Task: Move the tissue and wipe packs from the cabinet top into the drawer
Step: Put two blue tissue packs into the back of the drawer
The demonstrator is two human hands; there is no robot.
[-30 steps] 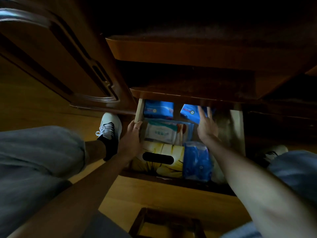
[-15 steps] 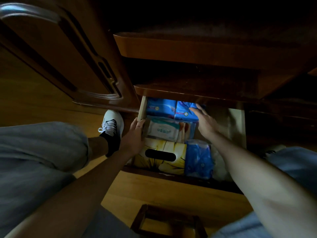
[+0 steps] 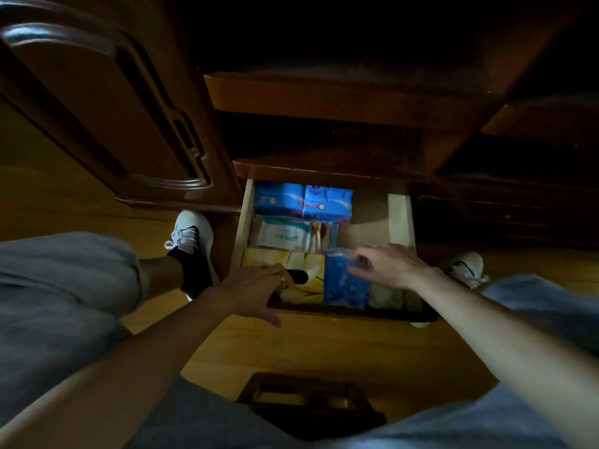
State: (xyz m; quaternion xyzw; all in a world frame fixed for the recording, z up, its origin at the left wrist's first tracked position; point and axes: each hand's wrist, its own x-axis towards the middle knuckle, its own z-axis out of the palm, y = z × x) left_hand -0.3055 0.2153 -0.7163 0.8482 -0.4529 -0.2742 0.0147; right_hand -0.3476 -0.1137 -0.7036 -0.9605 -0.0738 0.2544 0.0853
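Note:
The open drawer (image 3: 400,218) holds two blue tissue packs (image 3: 303,200) side by side at the back. A white wipe pack (image 3: 282,235) lies in the middle, and a yellow tissue box (image 3: 309,281) sits at the front left. Beside the box a blue tissue pack (image 3: 342,286) stands at the front. My left hand (image 3: 256,288) rests on the yellow box with its thumb outside the drawer front. My right hand (image 3: 387,264) pinches the upper right corner of the front blue pack. The cabinet top (image 3: 340,98) above is dark, and I see no packs on it.
A bare stretch of drawer bottom (image 3: 364,226) shows at the back right. A dark wooden stool (image 3: 311,405) stands on the floor below the drawer. My shoes are at the left (image 3: 191,236) and right (image 3: 463,267) of it. A carved cabinet door (image 3: 107,124) is at the left.
My right hand left the second blue pack at the back of the drawer and came to the front blue pack. My left hand slid from the drawer's left side onto the yellow box.

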